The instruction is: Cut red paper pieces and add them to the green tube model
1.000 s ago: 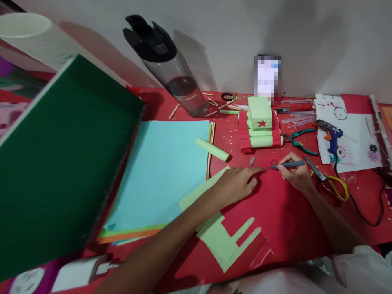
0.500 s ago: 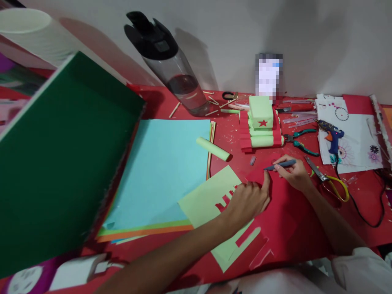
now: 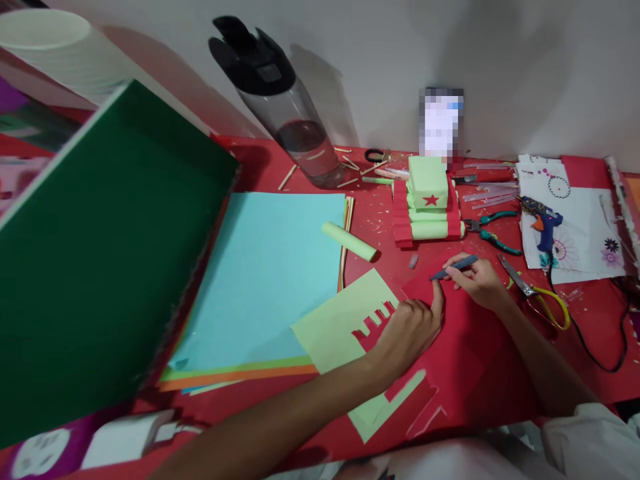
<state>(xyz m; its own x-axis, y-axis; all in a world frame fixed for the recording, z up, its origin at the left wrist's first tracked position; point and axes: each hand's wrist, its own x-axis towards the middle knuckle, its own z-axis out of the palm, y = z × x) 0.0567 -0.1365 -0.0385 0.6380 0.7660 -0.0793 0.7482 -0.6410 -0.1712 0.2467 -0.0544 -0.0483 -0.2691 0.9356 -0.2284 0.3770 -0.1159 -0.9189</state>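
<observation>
My right hand (image 3: 475,280) is closed round a grey-blue pen (image 3: 460,267), its tip down on a sheet of red paper (image 3: 465,353). Close to that tip, my left hand (image 3: 413,330) presses the paper with a stretched index finger; its other fingers are curled and hold nothing visible. Partly under the left hand and forearm lies pale green paper (image 3: 330,327) with red notched pieces (image 3: 373,330) on it. Beyond the hands stands a model of green paper rolls (image 3: 430,217) with red strips and a box bearing a red star.
Scissors (image 3: 533,290), pliers (image 3: 493,230) and a glue gun (image 3: 545,223) lie to the right. Coloured sheets (image 3: 270,267) with a green roll (image 3: 349,241), a leaning green board (image 3: 110,260) and a water bottle (image 3: 295,127) are leftward. A phone (image 3: 441,123) leans on the wall.
The pen's upper end has tilted slightly left and up, while its tip stays near the left index fingertip. The whole view has shifted a little; the hands barely differ.
</observation>
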